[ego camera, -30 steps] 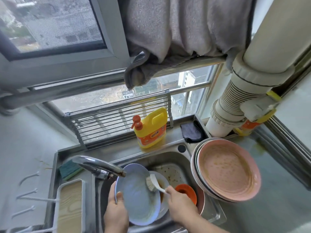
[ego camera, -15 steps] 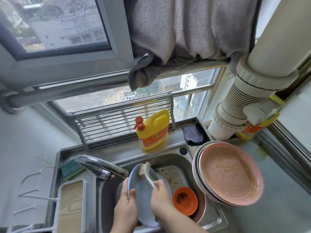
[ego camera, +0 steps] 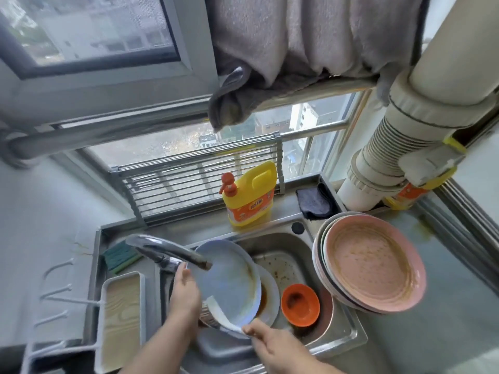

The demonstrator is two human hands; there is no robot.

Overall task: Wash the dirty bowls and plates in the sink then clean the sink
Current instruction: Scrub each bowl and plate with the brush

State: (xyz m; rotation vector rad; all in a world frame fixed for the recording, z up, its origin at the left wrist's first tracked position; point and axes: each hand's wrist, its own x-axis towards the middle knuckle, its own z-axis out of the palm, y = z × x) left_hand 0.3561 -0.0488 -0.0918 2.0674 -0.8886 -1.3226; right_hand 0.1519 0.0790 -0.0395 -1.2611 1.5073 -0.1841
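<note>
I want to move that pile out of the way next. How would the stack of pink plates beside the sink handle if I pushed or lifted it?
The stack of pink plates probably feels heavy, since several rims show. It leans over the sink edge, so a push might tip it. The top plate's greasy-looking film suggests slipperiness.

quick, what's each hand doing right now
Left hand: grips the left rim of the blue plate.
Right hand: holds the white brush against the plate's lower edge.
</note>
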